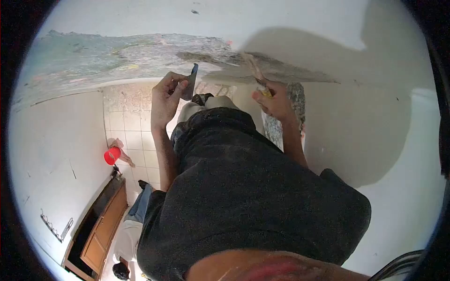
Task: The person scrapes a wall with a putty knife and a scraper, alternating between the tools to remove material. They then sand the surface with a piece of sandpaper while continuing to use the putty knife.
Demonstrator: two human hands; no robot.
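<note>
My left hand (166, 97) pinches a thin dark grey sheet (190, 83) with a bluish, bent upper end, held upright a little away from the wall. What kind of sheet it is, I cannot tell. My right hand (277, 100) is closed round the yellow handle of a scraper (254, 68). Its long, pale brown blade points up to the wall and overlaps the dark edge of a stripped patch (159, 50). Grey, rough surface shows there, with white paint above it.
Another stripped patch (297, 103) lies low on the wall by my right forearm. Debris is scattered on the tiled floor (133, 122). A red bucket (112, 155) stands at the left wall, near a brown wooden door (104, 228). Another person (129, 239) is at the lower left.
</note>
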